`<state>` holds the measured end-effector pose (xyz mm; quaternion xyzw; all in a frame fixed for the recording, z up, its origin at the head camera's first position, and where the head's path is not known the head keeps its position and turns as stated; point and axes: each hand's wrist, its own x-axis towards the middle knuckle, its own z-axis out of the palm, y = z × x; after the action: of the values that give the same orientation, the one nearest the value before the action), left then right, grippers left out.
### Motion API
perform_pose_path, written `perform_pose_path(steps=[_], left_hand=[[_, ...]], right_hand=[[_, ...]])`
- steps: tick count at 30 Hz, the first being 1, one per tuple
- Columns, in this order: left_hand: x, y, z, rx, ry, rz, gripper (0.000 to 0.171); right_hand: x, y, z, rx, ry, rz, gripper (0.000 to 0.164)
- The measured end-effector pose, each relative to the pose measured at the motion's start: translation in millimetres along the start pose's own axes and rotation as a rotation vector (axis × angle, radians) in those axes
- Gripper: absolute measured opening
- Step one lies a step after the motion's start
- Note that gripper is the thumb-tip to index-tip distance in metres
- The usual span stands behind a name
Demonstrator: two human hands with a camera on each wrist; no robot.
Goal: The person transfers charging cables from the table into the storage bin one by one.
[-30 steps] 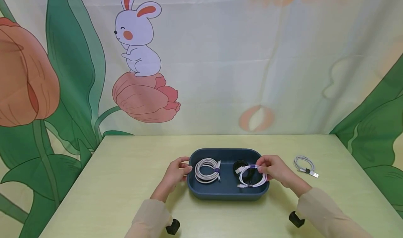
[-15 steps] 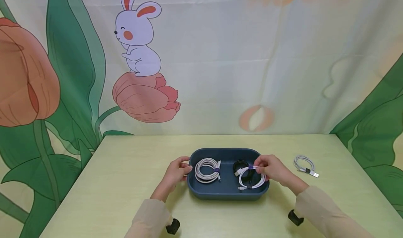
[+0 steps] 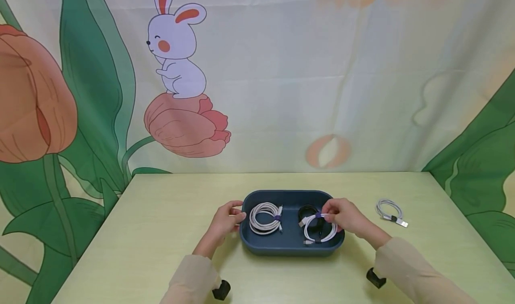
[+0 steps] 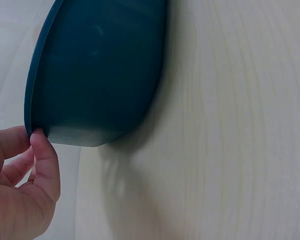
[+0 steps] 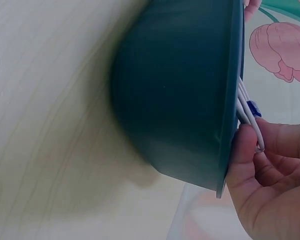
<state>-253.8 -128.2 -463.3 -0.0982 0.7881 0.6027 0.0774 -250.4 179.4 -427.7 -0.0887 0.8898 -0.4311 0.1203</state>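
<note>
A dark blue oblong bin [image 3: 289, 250] stands on the table. My left hand [image 3: 225, 217] grips its left rim, thumb and fingers on either side in the left wrist view. At the bin's right end, my right hand [image 3: 344, 213] pinches a white charging cable [image 5: 247, 112], coiled and bound with a purple tie. The coil hangs inside the bin, overlapping a black cable [image 3: 306, 209] behind it. In the right wrist view, the thumb and fingers hold the loop right at the rim. A thicker off-white coiled cable [image 3: 254, 220] lies in the bin's left half.
Right of the bin, another coiled cable [image 3: 400, 222] with a black tie and a USB plug lies on the pale wooden table [image 3: 169, 205]. Behind the table hangs a cloth backdrop [image 3: 273, 94] printed with a rabbit and tulips.
My right hand has shifted slightly left, and the white cable has moved left and a little down with it. My left hand stays on the rim.
</note>
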Motion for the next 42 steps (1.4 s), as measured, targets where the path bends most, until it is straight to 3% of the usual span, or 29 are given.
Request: perform_pose_path(steps=[12, 42], left_hand=[[-0.3, -1.0, 0.3, -0.012, -0.001, 0.01, 0.038], [-1.6, -0.5, 0.1, -0.012, -0.008, 0.026, 0.037]], right_hand=[[2.9, -0.2, 6.0, -0.022, -0.032, -0.088, 0.004], [6.6, -3.6, 12.8, -0.176, -0.075, -0.105, 0.005]])
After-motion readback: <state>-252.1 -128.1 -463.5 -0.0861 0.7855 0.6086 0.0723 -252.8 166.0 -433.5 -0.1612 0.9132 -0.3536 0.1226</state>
